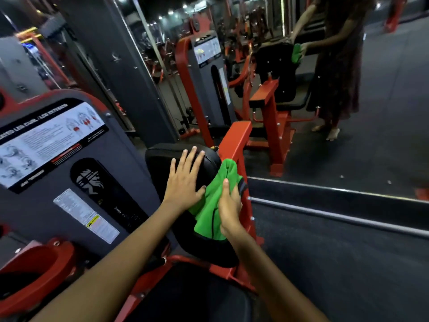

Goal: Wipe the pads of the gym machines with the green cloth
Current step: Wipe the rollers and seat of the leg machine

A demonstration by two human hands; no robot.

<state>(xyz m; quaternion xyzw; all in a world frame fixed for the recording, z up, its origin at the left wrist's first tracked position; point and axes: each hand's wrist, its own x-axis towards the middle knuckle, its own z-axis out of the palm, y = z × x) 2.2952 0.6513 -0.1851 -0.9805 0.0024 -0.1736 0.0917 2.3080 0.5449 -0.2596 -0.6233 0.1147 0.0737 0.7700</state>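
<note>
Your right hand (228, 209) has its fingers curled into the bunched bright green cloth (210, 205), clamping it against the right flank of the black padded backrest (171, 156). Your left hand (185, 176) lies flat on the pad's upper face, fingers straight and spread, holding nothing and, as far as it looks, steadying the pad.

The cloth lies directly under your right fingers and just beside your left thumb, so the right hand is the one to work with. Its long axis runs along the pad's length, from the rounded top edge near the red steel frame bar (234, 145) down toward you. The unwiped black face lies to the left of the cloth, under and beyond your left palm; I judge the next stroke has to carry the cloth leftward across it, and your left hand would be in the way.

The cloth looks soft and creased, folded on itself with a dark seam along one fold. The pad's vinyl looks smooth and faintly glossy. Left of it stands the grey weight-stack housing with its white instruction placard (46, 140).
</note>
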